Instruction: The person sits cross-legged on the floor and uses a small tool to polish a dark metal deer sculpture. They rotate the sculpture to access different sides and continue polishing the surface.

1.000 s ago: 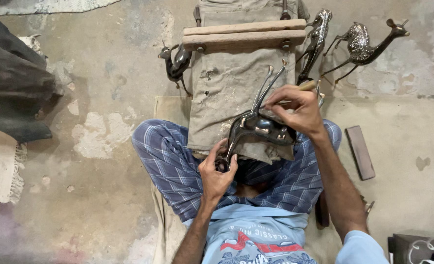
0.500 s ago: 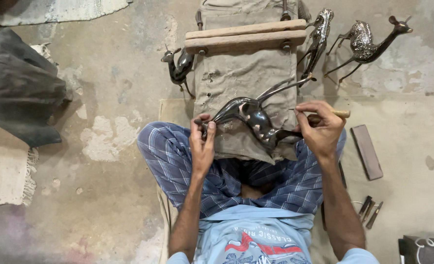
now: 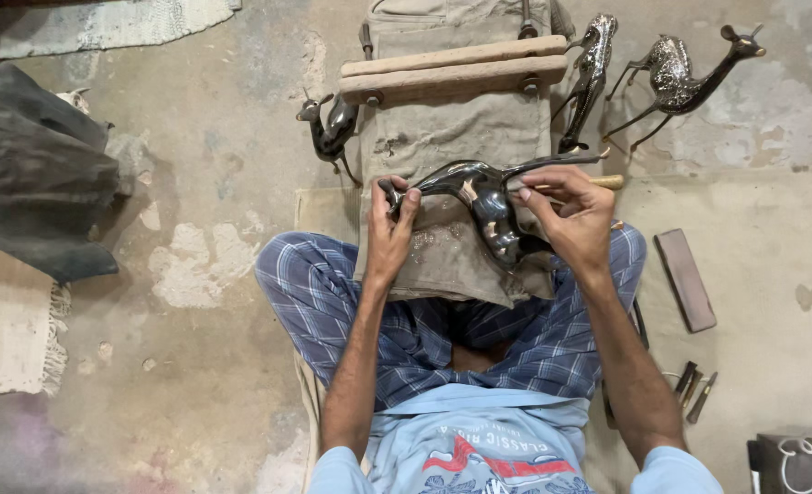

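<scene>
Metal deer figurine (image 3: 483, 197), dark, shiny, long-legged

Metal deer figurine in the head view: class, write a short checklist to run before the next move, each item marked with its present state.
1. Left hand grips the head end of the metal deer figurine: ok.
2. Right hand holds its body and legs: ok.
3. Figurine sits over the canvas cloth: ok.
4. Small tools on the floor beside the right arm: ok.
5. Tool in the right hand: cannot tell.
</scene>
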